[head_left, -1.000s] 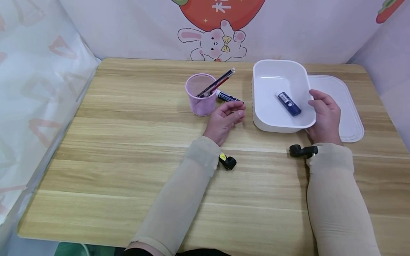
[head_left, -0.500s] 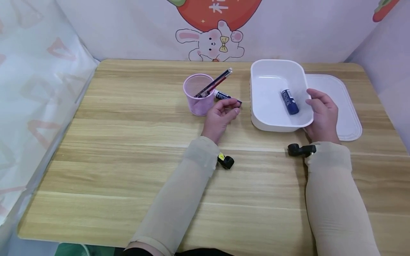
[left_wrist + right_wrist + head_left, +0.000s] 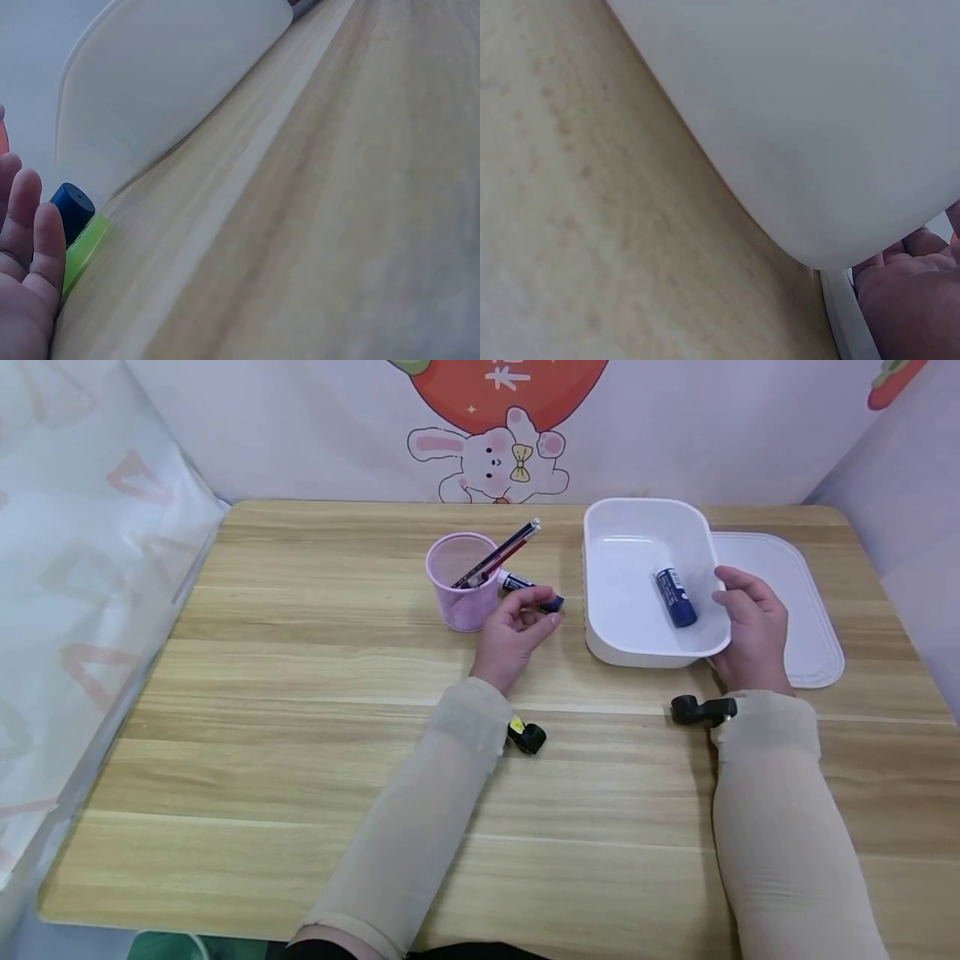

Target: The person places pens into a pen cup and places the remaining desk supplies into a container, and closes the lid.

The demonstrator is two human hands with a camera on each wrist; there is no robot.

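Observation:
My left hand [image 3: 512, 635], fingers loosely bent and holding nothing, hovers beside a blue stick with a white end [image 3: 517, 582], whose middle the fingers partly hide. In the left wrist view the stick's blue end [image 3: 75, 210] shows past the fingertips, with a bright green strip [image 3: 86, 251] under it. My right hand [image 3: 753, 635] grips the right rim of a white plastic box [image 3: 615, 635], thumb on the inside. A dark blue glue stick [image 3: 677, 598] lies in that box. The right wrist view shows the box's outer wall [image 3: 817, 127] close up.
A pink cup [image 3: 459, 602] with several pencils [image 3: 498, 556] leaning in it stands left of the blue stick. The white lid [image 3: 813, 635] lies flat right of the box, partly under the right hand. The wooden table [image 3: 262, 735] meets a printed curtain at the back.
The glue stick in the box has rolled and turned a little, then settled. My left hand has drawn slightly left, uncovering the far end of the blue stick. My right hand keeps its hold.

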